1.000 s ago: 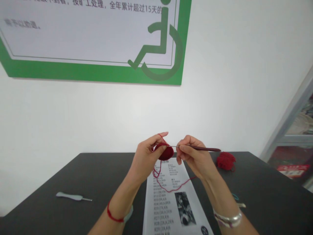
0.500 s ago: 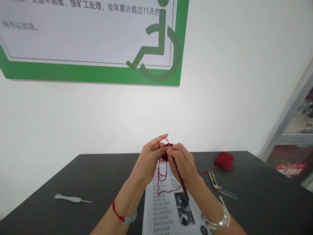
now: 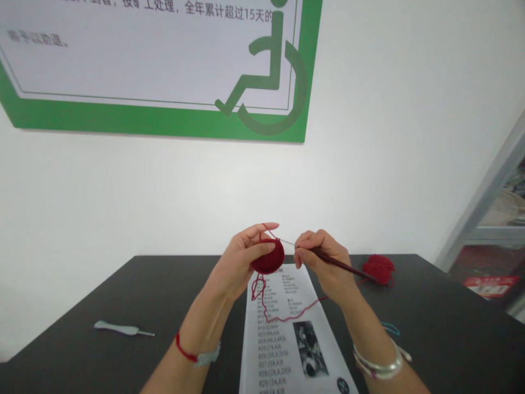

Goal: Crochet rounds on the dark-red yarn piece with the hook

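Between its thumb and fingers my left hand (image 3: 240,260) pinches a round, dark red crochet piece (image 3: 268,258). Its index finger points to the right, with red yarn (image 3: 283,319) looped over it and hanging down in curls above the paper. My right hand (image 3: 324,262) is closed around a crochet hook (image 3: 336,261) with a dark red-brown handle. The hook's thin metal shaft reaches left to the top edge of the crochet piece, where its tip meets the yarn.
A printed pattern sheet (image 3: 273,350) lies under my hands. The red yarn ball (image 3: 379,268) sits at the back right, near a blue cord (image 3: 389,328). A grey-handled crochet hook (image 3: 123,329) rests at the left. Behind the black table (image 3: 184,273) stands a white wall.
My hands have moved apart, the right one going rightward with the hook swung nearer to level. The crochet piece now shows its round face. The small metal tool is now hidden behind my right arm.
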Demonstrator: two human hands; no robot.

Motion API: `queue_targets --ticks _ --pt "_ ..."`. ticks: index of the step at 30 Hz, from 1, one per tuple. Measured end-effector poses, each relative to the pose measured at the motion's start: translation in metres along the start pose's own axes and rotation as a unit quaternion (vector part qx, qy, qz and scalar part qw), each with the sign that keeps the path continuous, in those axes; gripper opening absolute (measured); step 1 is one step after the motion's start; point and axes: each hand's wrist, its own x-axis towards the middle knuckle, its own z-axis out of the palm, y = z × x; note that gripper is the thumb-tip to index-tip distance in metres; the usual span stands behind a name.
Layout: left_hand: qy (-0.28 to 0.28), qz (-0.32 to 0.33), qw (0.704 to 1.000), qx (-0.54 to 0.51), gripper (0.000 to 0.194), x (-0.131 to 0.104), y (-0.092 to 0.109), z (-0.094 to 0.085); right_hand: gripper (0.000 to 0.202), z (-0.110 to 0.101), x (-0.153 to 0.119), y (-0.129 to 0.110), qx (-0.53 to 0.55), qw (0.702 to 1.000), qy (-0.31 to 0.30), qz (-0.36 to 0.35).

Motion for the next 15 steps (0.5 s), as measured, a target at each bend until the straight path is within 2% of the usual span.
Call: queue_targets --ticks 9,15 --pt "-0.029 -0.026 0.999 0.015 0.033 0.0 0.004 -0.003 0.01 -0.006 0.001 -0.011 0.002 0.999 -0.026 0.019" --pt "-0.054 -0.069 0.996 0.02 0.03 -0.002 0.008 -0.01 0.01 -0.014 0.0 -0.011 0.064 0.995 -0.057 0.048"
